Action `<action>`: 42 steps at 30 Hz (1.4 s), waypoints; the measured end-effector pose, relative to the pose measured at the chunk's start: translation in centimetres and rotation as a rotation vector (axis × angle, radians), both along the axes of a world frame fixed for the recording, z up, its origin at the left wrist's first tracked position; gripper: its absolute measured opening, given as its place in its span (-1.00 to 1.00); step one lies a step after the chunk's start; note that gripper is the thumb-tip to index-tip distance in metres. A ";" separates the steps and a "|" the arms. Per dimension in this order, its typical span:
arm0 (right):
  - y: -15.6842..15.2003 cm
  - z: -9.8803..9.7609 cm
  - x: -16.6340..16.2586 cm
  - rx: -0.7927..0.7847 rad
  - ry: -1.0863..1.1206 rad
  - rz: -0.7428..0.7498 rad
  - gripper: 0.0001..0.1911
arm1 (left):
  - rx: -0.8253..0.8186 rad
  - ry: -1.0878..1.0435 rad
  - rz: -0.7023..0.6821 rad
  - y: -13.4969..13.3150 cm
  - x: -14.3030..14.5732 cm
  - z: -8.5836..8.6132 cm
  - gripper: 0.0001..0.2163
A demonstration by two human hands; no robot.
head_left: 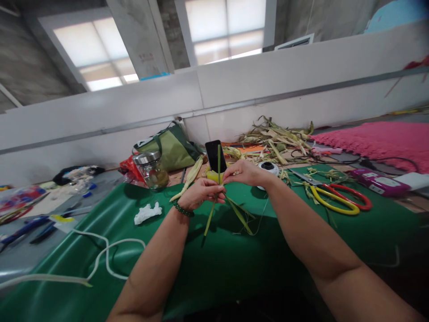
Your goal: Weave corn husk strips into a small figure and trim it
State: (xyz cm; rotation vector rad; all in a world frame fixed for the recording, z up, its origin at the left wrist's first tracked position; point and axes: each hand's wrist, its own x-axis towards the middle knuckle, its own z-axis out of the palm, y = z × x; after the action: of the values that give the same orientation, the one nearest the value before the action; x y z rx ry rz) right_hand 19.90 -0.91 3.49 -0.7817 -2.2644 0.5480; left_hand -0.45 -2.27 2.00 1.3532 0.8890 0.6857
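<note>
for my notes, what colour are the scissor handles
One of the scissor handles is yellow, one red: head view.

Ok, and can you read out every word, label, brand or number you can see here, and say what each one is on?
No text can be read for certain.
Pillar: faint reddish marks, perhaps writing, too blurred to read.
Purple box: pale patches with possible print, too small and blurred to read.
Phone: dark screen, nothing legible.

Left hand [200,195] and right hand [244,172] pinch close together.
</note>
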 end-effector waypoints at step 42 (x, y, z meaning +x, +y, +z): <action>-3.4 -1.7 -6.2 0.069 -0.128 -0.415 -0.60 | 0.154 -0.450 0.539 1.2 0.7 -0.9 -0.69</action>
State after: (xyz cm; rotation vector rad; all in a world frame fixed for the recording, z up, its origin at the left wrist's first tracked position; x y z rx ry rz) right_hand 13.68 -4.35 1.81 -1.2401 -2.1335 0.2289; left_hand 0.27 -1.11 1.12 1.0238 0.8439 1.4363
